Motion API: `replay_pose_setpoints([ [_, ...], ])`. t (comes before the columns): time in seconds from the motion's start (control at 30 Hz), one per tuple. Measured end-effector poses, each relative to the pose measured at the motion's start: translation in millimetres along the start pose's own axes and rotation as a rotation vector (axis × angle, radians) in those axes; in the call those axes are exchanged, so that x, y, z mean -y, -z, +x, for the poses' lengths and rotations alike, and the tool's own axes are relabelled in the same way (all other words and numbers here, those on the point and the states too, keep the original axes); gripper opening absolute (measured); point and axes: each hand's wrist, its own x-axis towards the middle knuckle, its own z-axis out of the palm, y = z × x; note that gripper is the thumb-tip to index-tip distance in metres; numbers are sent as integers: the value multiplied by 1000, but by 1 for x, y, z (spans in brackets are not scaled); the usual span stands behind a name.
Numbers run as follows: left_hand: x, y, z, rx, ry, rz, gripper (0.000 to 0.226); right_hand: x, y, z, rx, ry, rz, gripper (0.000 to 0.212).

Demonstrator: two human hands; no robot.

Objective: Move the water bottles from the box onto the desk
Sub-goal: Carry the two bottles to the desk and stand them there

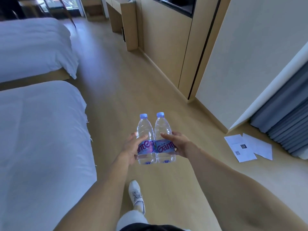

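Two clear water bottles with pale blue caps and purple-lettered blue labels stand side by side in front of me, held over the wooden floor. My left hand grips the left bottle from its left side. My right hand grips the right bottle from its right side. The bottles touch each other and stay upright. A wooden desk stands far ahead by the right wall. No box is in view.
Two beds with white covers fill the left side. Wooden wall panels run along the right. Loose paper sheets lie on the floor near a grey curtain. My white shoe is below the bottles.
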Motion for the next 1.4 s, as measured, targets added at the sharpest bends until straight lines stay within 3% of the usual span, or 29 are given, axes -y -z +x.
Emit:
replay_pose_setpoints([
  [0.33, -108, 54, 125, 10, -39, -49, 35, 112, -60, 138, -3, 26, -49, 54],
  [0.7, -224, 113, 228, 7, -97, -78, 32, 216, -125, 260, 38, 47, -40, 53],
  [1.17, -352, 151, 377, -186, -126, -63, 37, 340, -170, 447, 221, 34, -91, 53],
  [1.4, -450, 163, 463, -239, -135, -120, 39, 444, -189, 551, 318, 19, -136, 51],
])
